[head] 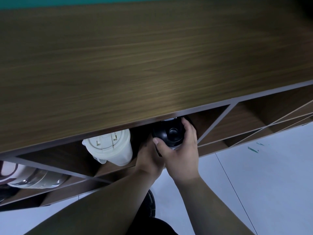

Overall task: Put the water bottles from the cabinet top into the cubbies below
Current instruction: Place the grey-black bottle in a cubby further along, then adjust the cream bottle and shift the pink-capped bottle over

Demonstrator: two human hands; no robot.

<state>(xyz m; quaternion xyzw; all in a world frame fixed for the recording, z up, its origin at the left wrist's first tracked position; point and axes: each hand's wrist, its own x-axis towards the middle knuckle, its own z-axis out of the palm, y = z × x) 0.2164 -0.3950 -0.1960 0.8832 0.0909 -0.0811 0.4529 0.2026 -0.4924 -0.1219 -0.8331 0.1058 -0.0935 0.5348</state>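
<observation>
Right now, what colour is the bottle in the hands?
Black bottle, seen in the head view.

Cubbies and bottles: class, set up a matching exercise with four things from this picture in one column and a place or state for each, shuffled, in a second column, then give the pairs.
Things:
1. black bottle
2. cream bottle
3. steel bottle
4. cabinet top

Places or states:
A. bare wood, nothing standing on the part in view
B. lying in the far left cubby
C. held by both hands at a cubby mouth
D. in the same cubby as the black one, on its left

Pairs: 1-C, 2-D, 3-B, 4-A
</observation>
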